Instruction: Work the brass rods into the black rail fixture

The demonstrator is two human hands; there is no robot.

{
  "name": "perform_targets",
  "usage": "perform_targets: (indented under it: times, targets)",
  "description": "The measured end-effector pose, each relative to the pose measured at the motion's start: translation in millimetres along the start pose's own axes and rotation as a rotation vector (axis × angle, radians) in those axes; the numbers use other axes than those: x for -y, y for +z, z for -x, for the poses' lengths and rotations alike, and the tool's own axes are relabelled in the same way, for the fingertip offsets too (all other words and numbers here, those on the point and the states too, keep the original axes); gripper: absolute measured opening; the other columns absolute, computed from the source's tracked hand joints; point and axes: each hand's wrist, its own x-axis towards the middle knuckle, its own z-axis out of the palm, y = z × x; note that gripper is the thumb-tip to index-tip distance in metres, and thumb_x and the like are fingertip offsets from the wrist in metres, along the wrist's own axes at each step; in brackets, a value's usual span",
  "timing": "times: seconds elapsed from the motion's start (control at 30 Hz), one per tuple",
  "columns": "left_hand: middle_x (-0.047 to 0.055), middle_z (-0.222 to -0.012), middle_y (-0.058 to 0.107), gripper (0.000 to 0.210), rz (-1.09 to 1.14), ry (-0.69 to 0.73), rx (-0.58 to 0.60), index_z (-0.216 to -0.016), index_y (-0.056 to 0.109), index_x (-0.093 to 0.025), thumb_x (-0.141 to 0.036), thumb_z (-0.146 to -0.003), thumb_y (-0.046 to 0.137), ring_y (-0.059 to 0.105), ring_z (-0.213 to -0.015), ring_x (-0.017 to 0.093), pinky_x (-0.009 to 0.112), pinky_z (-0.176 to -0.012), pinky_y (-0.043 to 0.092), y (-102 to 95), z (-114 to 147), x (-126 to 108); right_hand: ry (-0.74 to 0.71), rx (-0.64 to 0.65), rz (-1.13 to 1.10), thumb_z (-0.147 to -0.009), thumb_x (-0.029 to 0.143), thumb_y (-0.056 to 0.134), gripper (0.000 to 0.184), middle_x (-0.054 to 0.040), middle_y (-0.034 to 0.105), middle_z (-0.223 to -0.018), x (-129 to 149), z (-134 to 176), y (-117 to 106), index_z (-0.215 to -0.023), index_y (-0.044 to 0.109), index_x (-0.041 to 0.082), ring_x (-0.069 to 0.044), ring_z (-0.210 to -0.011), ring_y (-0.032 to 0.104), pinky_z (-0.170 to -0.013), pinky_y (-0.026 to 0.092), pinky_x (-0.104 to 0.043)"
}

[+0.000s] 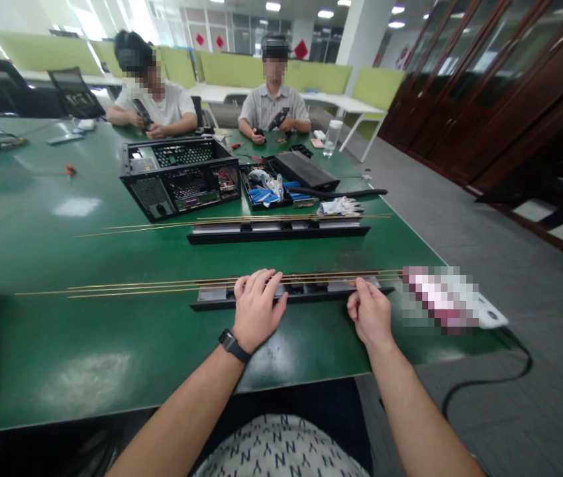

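A long, narrow black rail-like holder (316,297) with silvery sections lies crosswise on the green table in front of me. Several thin, straw-coloured rods (137,289) rest along it and stick out far to the left. My left hand (260,301) lies over the rods at the holder's middle, palm down, fingers stretched out. At the right end of the holder, my right hand (371,310) is closed in a pinch by the rods. What sits between its fingertips is hidden.
A second black holder (281,234) with rods lies farther back. Beyond stand an open computer case (179,175), gloves (341,207) and a bottle (332,138). A white power strip (493,313) sits at the right edge beside a blurred pink item. Two people work across the table.
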Motion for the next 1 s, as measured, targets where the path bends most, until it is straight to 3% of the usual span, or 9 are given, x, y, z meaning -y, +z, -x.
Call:
perform_targets:
  times: [0.47,1.0]
  targets:
    - [0.011,-0.133,0.067,0.036,-0.044,0.036,-0.041,-0.132,0.062,-0.024,-0.035,-0.098,0.060,0.058,-0.128,0.028,0.048,-0.109,0.032,3.4,3.9,1.4,-0.010,0.042,-0.040,-0.079,0.063,0.076,0.049,0.0041,0.055,-0.046,0.0,-0.6,-0.3,-0.089,0.068,0.017,-0.007,-0.028,0.037,-0.027,0.022,-0.017]
    - [0.011,-0.134,0.067,0.037,-0.044,0.043,-0.048,-0.134,0.061,-0.025,-0.034,-0.098,0.060,0.058,-0.129,0.029,0.048,-0.109,0.033,3.8,4.0,2.6,0.021,0.051,-0.056,-0.078,0.059,0.079,0.044,0.0046,0.054,-0.046,-0.7,-2.9,-2.1,-0.088,0.068,0.017,-0.007,-0.029,0.038,-0.027,0.022,-0.017]
